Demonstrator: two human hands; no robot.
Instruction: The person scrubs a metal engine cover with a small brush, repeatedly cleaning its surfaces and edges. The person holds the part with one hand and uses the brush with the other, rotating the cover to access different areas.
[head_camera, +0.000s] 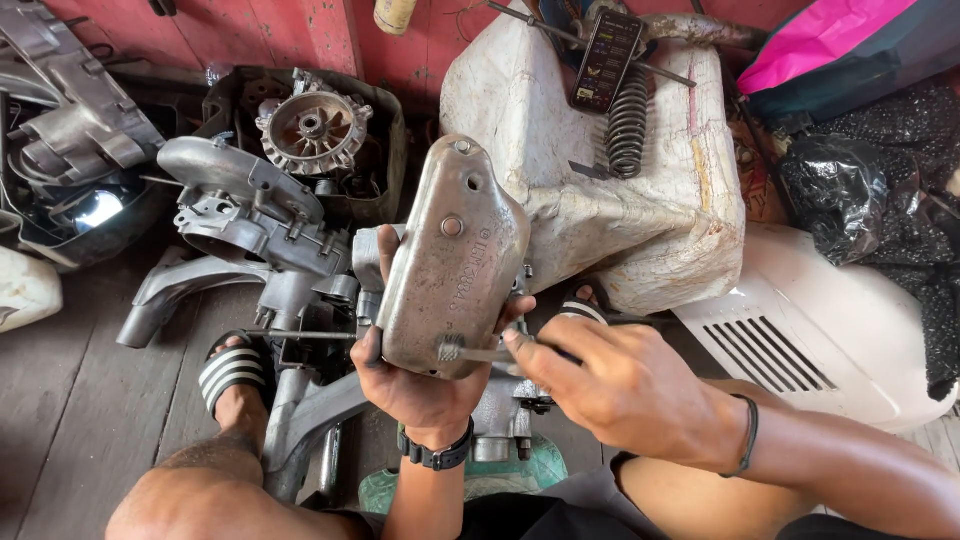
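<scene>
- Engine cover (452, 262): a cast metal cover, dull grey-brown with rounded edges, held upright at the centre of the frame, above the engine assembly (300, 300) on the floor.
- Left hand (420, 385): clenched around the cover's lower edge, thumb on the left rim and fingers wrapping the bottom; a black watch shows at the wrist.
- Right hand (625, 385): closed on a slim tool (480, 353), whose tip meets a small fastener at the cover's lower edge.
- Handling judgement: the cover looks rigid and moderately heavy for its size, with a grimy and possibly oily surface that could slip. The rims and the lower edge appear the safest places to hold; the broad face offers little purchase.
- Directly behind the cover: more engine castings, and a finned round part (312, 127) in a dark housing toward the upper left.
- Lower left: a foot in a striped sandal (232, 372) rests beside the engine on the wooden floor (70, 420).
- Upper centre: a worn white tank-like body (620, 220) carries a coil spring (628, 122) and a dark flat packet (606, 60).
- Right side: a white vented panel (800, 340), black plastic bags (870, 190) and a pink item in the upper right corner.
</scene>
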